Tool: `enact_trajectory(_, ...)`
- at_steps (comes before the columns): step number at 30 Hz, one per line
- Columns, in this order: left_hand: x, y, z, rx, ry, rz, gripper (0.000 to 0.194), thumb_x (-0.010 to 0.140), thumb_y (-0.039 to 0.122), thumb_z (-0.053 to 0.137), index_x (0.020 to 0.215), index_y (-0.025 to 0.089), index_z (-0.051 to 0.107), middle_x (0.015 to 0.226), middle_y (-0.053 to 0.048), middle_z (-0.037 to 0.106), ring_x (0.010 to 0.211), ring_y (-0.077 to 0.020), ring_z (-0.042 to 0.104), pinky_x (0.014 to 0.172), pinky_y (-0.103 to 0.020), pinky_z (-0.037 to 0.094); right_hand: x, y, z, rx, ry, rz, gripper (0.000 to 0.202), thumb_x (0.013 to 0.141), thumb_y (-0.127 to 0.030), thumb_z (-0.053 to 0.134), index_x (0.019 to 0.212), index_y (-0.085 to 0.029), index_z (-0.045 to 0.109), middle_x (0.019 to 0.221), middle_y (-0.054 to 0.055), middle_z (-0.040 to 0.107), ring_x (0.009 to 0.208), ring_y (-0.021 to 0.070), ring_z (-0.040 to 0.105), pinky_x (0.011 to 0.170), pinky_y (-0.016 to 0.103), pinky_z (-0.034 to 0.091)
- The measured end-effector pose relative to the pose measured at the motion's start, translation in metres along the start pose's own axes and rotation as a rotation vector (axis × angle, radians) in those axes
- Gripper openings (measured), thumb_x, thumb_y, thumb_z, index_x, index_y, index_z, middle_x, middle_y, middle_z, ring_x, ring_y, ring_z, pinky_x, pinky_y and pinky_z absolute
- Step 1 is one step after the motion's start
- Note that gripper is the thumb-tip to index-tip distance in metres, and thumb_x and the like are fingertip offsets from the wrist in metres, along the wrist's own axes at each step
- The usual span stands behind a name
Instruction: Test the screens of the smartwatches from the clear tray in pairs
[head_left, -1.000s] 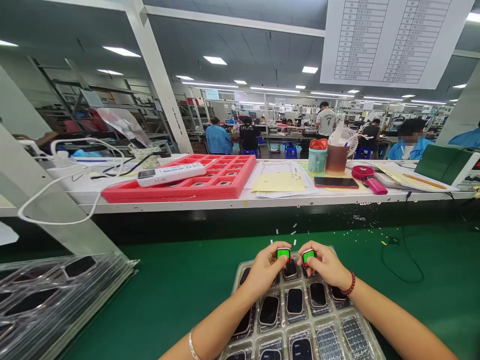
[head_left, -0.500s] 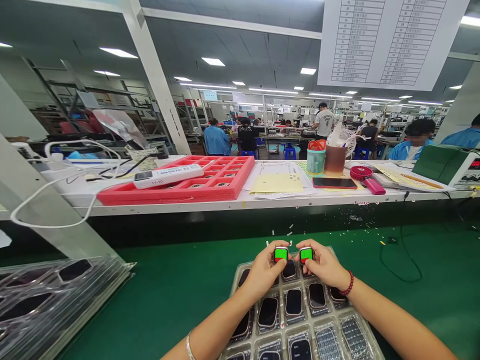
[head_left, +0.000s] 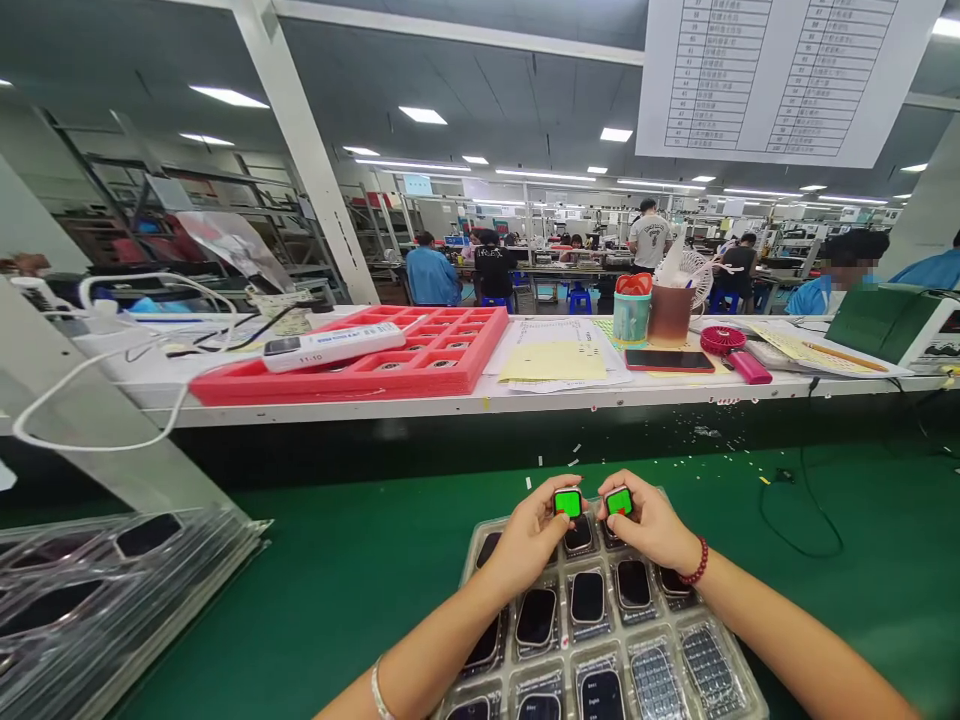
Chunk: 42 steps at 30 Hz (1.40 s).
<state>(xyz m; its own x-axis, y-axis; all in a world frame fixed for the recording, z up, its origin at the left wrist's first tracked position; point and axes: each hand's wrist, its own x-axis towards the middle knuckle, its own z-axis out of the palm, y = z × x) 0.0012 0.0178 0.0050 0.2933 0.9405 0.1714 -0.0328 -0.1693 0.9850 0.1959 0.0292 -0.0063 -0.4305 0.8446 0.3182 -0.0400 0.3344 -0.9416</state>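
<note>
My left hand (head_left: 525,540) holds a small smartwatch body with a lit green screen (head_left: 568,502). Beside it, my right hand (head_left: 652,525) holds a second watch body with a green screen (head_left: 619,501). Both are raised just above the far end of a clear plastic tray (head_left: 712,620) on the green belt (head_left: 360,570). The tray's pockets hold several dark-screened watch bodies (head_left: 587,597); my hands cover the far ones. A red bead bracelet is on my right wrist.
A stack of clear trays (head_left: 112,590) lies at the left. Behind the belt, a white shelf carries a red foam tray (head_left: 390,365), papers (head_left: 559,362), a phone (head_left: 667,361), cups (head_left: 652,312) and a green box (head_left: 885,325). Other people work farther back.
Both hands with the two green-screened watches have lifted slightly and shifted a little; the view has tilted somewhat. Nothing was let go.
</note>
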Motion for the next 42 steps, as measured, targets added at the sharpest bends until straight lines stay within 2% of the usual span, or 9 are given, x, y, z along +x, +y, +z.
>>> enact_trajectory(5,0.002,-0.001,0.000,-0.031,0.016,-0.020,0.050,0.065,0.015,0.051,0.116,0.014,0.051,0.104,-0.009,0.061,0.092,-0.0194,0.058,0.084,-0.032,0.046,0.002,0.005,0.000,0.052,-0.031,0.010,0.039,0.067,-0.010,0.049,0.105,-0.018,0.048,0.091,0.003,0.059,0.083,0.0155,0.056,0.068,0.025,0.043)
enact_trajectory(11,0.003,0.000,0.001,-0.009,0.010,-0.040,0.051,0.073,0.023,0.053,0.123,0.014,0.048,0.105,-0.010,0.061,0.089,-0.0191,0.058,0.084,-0.033,0.047,0.003,0.007,0.000,0.062,-0.030,0.057,0.035,0.071,-0.013,0.049,0.105,-0.019,0.049,0.089,0.002,0.058,0.061,0.0108,0.054,0.057,0.024,0.045)
enact_trajectory(17,0.004,-0.005,0.000,-0.050,-0.001,-0.016,0.058,0.066,0.015,0.055,0.123,0.015,0.049,0.110,-0.010,0.059,0.100,-0.0209,0.056,0.088,-0.032,0.045,0.003,0.007,0.000,0.080,-0.034,0.062,0.041,0.069,-0.013,0.053,0.109,-0.021,0.049,0.093,0.002,0.056,0.070,0.0126,0.056,0.060,0.023,0.046)
enact_trajectory(22,0.004,-0.008,-0.003,0.013,-0.003,0.013,0.045,0.077,0.028,0.058,0.119,0.013,0.051,0.107,-0.012,0.060,0.094,-0.0218,0.058,0.083,-0.033,0.046,0.003,0.006,-0.001,0.066,-0.016,0.071,0.034,0.074,-0.015,0.052,0.109,-0.018,0.052,0.089,0.002,0.058,0.061,0.0105,0.055,0.060,0.025,0.047)
enact_trajectory(27,0.002,-0.007,-0.003,0.052,0.036,-0.012,0.048,0.072,0.024,0.062,0.118,0.016,0.050,0.102,-0.009,0.062,0.096,-0.0232,0.058,0.084,-0.033,0.046,0.002,0.003,-0.001,0.056,-0.033,0.075,0.045,0.071,-0.013,0.056,0.115,-0.020,0.051,0.100,0.005,0.060,0.076,0.0134,0.060,0.065,0.025,0.049)
enact_trajectory(31,0.002,-0.005,-0.004,0.053,0.033,0.034,0.035,0.076,0.031,0.061,0.107,0.014,0.054,0.092,-0.008,0.063,0.091,-0.0224,0.059,0.085,-0.033,0.045,0.002,0.006,-0.002,0.027,-0.039,0.086,0.044,0.078,-0.017,0.052,0.122,-0.018,0.051,0.098,0.006,0.062,0.068,0.0124,0.061,0.061,0.027,0.050)
enact_trajectory(42,0.003,-0.009,-0.002,0.068,0.035,-0.009,0.044,0.069,0.017,0.055,0.113,0.015,0.050,0.097,-0.008,0.062,0.080,-0.0183,0.059,0.080,-0.033,0.046,0.001,0.011,-0.002,0.055,-0.064,0.109,0.057,0.070,-0.009,0.051,0.126,-0.021,0.049,0.104,0.005,0.059,0.073,0.0118,0.061,0.068,0.027,0.050)
